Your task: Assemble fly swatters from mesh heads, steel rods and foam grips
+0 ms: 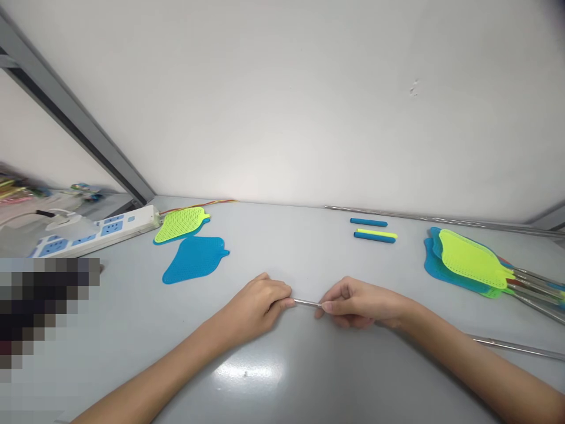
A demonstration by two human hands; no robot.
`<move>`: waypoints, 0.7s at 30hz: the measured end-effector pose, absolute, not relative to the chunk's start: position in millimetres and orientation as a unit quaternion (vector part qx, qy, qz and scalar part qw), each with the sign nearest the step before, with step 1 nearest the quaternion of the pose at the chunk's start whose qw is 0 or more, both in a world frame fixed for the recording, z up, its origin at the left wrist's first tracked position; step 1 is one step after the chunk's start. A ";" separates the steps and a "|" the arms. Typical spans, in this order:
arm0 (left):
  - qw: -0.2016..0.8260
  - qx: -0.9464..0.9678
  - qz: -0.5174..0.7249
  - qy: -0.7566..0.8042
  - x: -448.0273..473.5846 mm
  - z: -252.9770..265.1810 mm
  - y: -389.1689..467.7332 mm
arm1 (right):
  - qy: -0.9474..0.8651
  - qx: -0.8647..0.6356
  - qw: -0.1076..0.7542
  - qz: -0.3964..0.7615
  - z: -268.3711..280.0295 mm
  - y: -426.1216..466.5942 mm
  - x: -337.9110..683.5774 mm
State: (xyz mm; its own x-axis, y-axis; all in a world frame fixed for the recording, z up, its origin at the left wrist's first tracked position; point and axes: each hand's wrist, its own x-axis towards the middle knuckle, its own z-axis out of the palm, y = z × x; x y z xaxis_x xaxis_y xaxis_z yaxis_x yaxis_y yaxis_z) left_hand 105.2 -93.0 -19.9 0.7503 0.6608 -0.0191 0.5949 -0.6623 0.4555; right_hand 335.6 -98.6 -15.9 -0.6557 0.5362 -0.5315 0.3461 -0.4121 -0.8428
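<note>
A thin silvery metal rod spans the gap between my two hands, a little above or on the grey table. My left hand is closed on its left end, hiding that end. Thumb and fingers of my right hand pinch the rod a short way to the right. Beyond my right forearm a metal rod section comes out in line with it, probably the same rod. Nearest to my left hand lies a blue fly swatter head, with a yellow-green swatter head behind it on another blue one.
Blue and yellow handle tubes lie at the back right, near long metal rods along the wall. Fly swatters with metal shafts are stacked at the right. A white power strip stands at the left; a blurred patch covers the lower left.
</note>
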 end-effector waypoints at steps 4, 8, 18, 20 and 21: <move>0.227 0.908 0.071 0.344 107.4 -18.9 -94.5 | -0.538 -0.409 0.063 0.734 -15.7 -99.2 336.4; 0.232 0.906 0.071 0.348 108.7 -19.3 -95.8 | -0.537 -0.410 0.062 0.735 -16.4 -99.0 335.9; 0.230 0.907 0.071 0.346 112.2 -22.0 -96.2 | -0.545 -0.415 0.061 0.726 -15.3 -99.3 335.1; 0.230 0.908 0.070 0.344 113.4 -21.3 -97.2 | -0.546 -0.416 0.061 0.725 -16.0 -99.3 334.8; 0.228 0.908 0.070 0.343 113.9 -21.0 -97.8 | -0.546 -0.417 0.062 0.724 -16.3 -99.4 334.6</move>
State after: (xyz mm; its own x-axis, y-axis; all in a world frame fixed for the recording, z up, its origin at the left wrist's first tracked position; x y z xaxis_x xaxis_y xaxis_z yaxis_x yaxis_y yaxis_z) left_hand 113.9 -97.8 -21.0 0.7547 0.6554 -0.0298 0.5915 -0.6601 0.4630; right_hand 334.6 -99.4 -16.3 -0.6450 0.5441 -0.5367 0.3658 -0.3968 -0.8419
